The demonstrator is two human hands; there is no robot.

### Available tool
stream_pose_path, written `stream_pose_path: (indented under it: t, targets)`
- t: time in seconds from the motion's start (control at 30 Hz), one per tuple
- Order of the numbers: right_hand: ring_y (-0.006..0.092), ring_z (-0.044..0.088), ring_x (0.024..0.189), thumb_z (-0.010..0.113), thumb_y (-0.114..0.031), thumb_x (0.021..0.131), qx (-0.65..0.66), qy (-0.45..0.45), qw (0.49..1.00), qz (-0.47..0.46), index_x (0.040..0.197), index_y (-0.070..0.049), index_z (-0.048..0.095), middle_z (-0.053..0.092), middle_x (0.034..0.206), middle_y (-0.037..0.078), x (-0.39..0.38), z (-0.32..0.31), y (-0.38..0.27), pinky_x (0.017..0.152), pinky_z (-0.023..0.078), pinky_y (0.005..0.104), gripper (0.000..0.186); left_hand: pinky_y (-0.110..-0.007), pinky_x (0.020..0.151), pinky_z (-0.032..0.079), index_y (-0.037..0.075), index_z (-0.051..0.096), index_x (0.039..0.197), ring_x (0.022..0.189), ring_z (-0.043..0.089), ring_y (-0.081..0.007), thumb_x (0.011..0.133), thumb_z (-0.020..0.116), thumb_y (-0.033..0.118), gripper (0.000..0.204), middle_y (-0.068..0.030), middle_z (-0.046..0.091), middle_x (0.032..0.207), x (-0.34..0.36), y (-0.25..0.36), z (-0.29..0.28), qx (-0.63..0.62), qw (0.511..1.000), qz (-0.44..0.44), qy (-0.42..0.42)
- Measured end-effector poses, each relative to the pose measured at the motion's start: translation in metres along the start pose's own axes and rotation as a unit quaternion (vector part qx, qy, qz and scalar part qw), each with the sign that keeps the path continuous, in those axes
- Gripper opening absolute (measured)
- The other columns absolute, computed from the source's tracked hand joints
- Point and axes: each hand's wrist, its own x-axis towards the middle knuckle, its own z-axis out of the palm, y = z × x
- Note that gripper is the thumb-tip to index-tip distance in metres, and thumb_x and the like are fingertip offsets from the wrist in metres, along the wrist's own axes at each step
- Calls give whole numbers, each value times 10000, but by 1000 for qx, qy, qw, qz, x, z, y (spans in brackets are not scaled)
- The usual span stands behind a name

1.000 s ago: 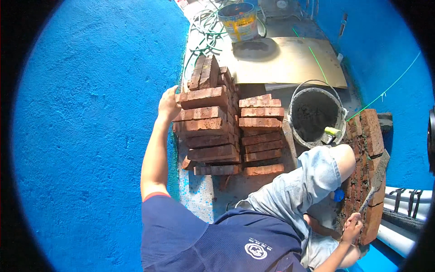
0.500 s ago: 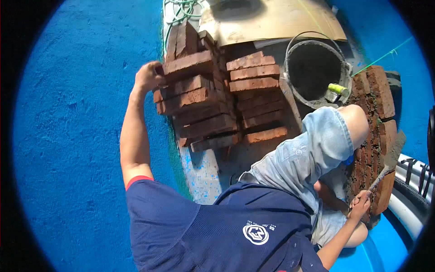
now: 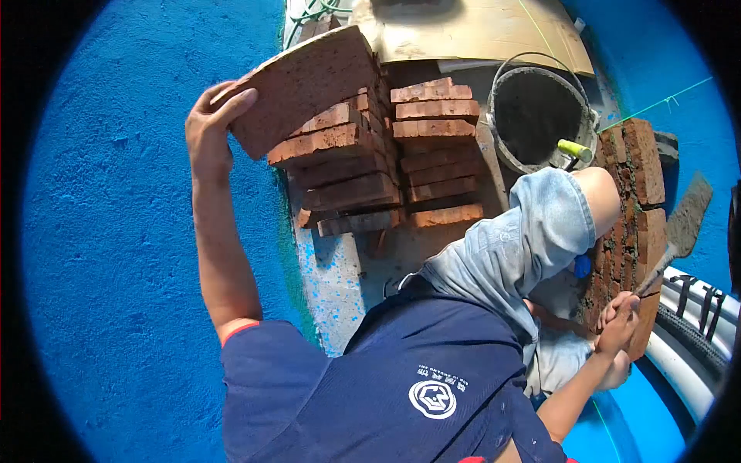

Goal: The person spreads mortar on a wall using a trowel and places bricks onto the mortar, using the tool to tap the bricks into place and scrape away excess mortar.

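My left hand (image 3: 212,123) grips one end of a red brick (image 3: 305,89), thumb on its broad face, and holds it tilted up at the left stack of bricks (image 3: 340,193). Whether the far end still touches the stack I cannot tell. At the lower right, my right hand (image 3: 617,320) is closed around a trowel (image 3: 685,220). Its mortar-smeared blade points up and away, over the outer side of a low brick wall (image 3: 647,170) with mortar between its courses.
A second brick stack (image 3: 436,127) stands beside the first. Behind my knee is a mortar bucket (image 3: 536,116) with a yellow-handled tool (image 3: 575,150) at its rim. A green string (image 3: 656,102) runs from the wall. White pipes (image 3: 679,363) lie at right; a blue wall (image 3: 123,231) rises at left.
My left hand has lifted the brick's near end off the stack and turned its broad face into view. The trowel in my right hand has moved up and outward.
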Motion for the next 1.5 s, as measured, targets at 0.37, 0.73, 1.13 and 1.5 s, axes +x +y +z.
stream_pose_path:
  t: [0.37, 0.73, 1.13, 1.5]
  targets:
    - [141, 519, 672, 505, -126, 951, -80, -456, 874, -149, 1196, 1, 545, 557, 759, 70, -75, 192, -134, 655, 449, 297, 279, -458, 930, 508, -38, 584, 1164, 1017, 647, -326, 858, 573, 194, 384, -182, 655, 1125, -54, -109, -14, -441, 856, -268, -37]
    - [188, 434, 580, 520, -354, 964, 321, -482, 780, -237, 893, -26, 469, 468, 693, 70, -114, 307, -210, 535, 364, 294, 339, -353, 765, 547, 62, 670, 939, 846, 670, -196, 817, 666, 150, 151, -60, 699, 914, -43, -157, -41, -435, 847, -304, 48]
    - [1, 344, 486, 451, -336, 1017, 201, -472, 856, -70, 869, -101, 476, 390, 623, -61, -68, 274, -220, 415, 253, 175, 279, -372, 918, 497, 2, 627, 1134, 1010, 643, -259, 875, 570, 213, 338, -120, 662, 1133, -77, -136, -93, -435, 867, -197, 140]
    - [101, 587, 811, 688, -413, 872, 277, -370, 882, -91, 1002, -3, 566, 648, 965, 92, -35, 197, -99, 712, 474, 242, 447, -464, 983, 472, -4, 498, 1305, 1150, 567, -314, 986, 397, 299, 452, -154, 576, 1257, -72, 37, 77, -454, 814, -198, -304]
